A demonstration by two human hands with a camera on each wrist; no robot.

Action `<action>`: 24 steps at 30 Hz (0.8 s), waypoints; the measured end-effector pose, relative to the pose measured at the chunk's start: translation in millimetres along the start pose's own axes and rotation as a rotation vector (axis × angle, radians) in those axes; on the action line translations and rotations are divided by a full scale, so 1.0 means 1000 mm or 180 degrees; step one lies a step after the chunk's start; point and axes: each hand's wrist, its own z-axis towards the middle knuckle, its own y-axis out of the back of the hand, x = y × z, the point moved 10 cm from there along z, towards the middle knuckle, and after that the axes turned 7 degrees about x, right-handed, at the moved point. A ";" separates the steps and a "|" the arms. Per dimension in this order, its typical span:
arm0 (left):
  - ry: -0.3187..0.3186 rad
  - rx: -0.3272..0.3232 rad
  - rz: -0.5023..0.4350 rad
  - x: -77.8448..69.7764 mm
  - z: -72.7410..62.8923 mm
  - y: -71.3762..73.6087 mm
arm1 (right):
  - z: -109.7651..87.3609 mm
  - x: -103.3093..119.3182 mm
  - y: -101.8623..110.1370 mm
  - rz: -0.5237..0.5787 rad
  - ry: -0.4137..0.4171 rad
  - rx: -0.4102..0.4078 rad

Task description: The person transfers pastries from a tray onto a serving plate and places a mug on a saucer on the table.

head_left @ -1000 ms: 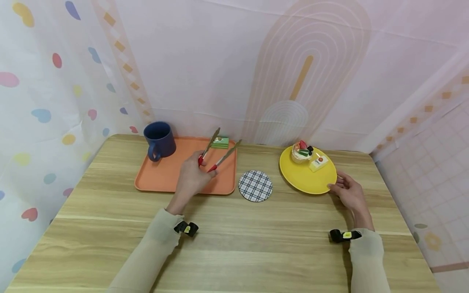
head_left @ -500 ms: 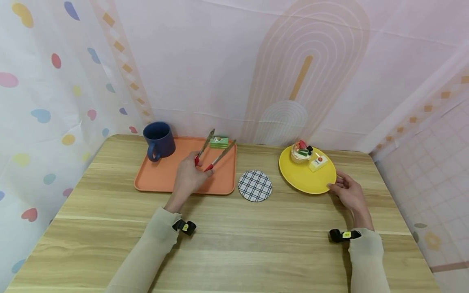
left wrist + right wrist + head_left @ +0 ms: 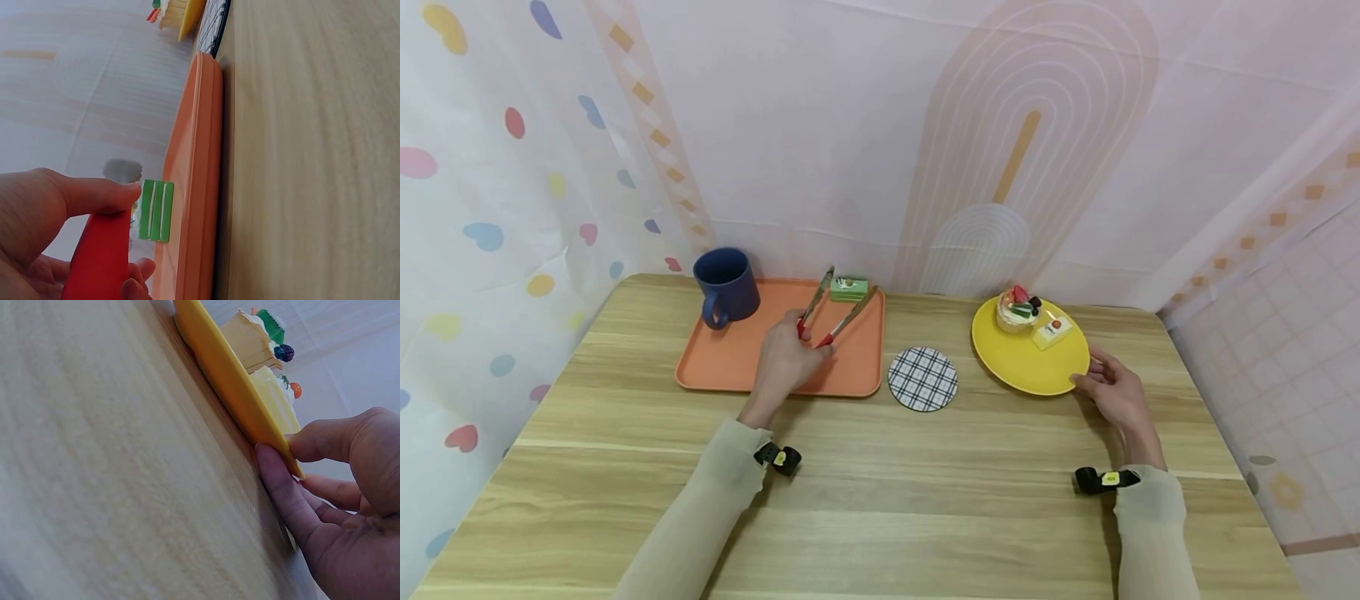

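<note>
My left hand (image 3: 786, 357) grips a pair of tongs (image 3: 848, 317) with red handles and metal arms spread apart. The tong tips stand on either side of a green layered cake slice (image 3: 848, 289), which sits at the back right of the orange tray (image 3: 722, 358). In the left wrist view the thumb lies along the red handle (image 3: 103, 256). On the right, my right hand (image 3: 1116, 396) pinches the rim of a yellow plate (image 3: 1030, 367). That plate bears a fruit-topped cupcake (image 3: 1018, 312) and a small yellow cake slice (image 3: 1052, 333).
A dark blue mug (image 3: 727, 287) stands at the tray's back left corner. Between tray and plate lies a round checked coaster (image 3: 922, 379). Patterned curtains (image 3: 820, 150) hang right behind the wooden table (image 3: 925, 517).
My left hand has shifted slightly left with the tongs, so their spread tips now straddle the green cake slice. The right hand and the plate stay put.
</note>
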 end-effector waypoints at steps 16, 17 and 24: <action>0.0143 0.0166 0.0049 0.005 0.007 -0.008 | 0.000 0.001 0.000 -0.0007 -0.0016 -0.0005; 0.0147 0.0164 0.0051 0.005 0.008 -0.008 | 0.000 0.001 0.000 -0.0002 -0.0011 -0.0005; 0.0210 0.0198 0.0092 0.005 0.010 -0.011 | 0.000 0.000 0.000 0.0019 0.0003 -0.0029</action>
